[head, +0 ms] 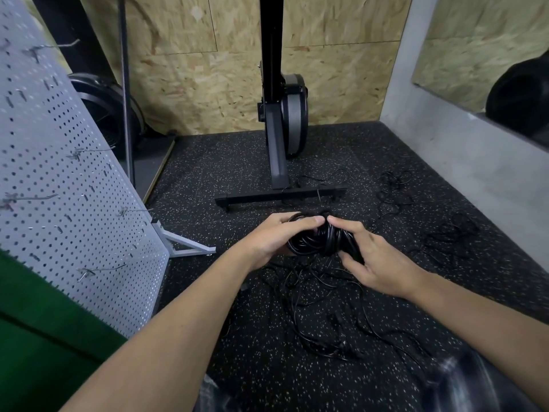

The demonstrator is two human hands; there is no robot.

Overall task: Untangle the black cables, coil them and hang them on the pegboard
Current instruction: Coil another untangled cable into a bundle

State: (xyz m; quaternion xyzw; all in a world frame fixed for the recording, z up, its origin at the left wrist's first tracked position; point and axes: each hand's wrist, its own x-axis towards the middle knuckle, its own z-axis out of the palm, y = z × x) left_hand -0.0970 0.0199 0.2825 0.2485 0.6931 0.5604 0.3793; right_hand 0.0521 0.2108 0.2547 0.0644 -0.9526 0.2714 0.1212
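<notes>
A bundle of coiled black cable [319,240] hangs between both hands above the speckled floor. My left hand [277,237] grips its left side, thumb across the top. My right hand [371,257] pinches the right side of the coil with fingers and thumb. Loose tangled black cables [323,310] trail from the bundle onto the floor below. More tangled cables [451,233] lie on the floor to the right, and another clump [393,188] farther back. The white pegboard [59,188] stands at the left with several metal hooks [98,270], all bare.
A black exercise machine [279,144] stands upright ahead, its base bar [280,197] across the floor. The pegboard's white foot [190,248] juts out at the left. A grey concrete ledge [463,162] runs along the right. Chipboard wall behind.
</notes>
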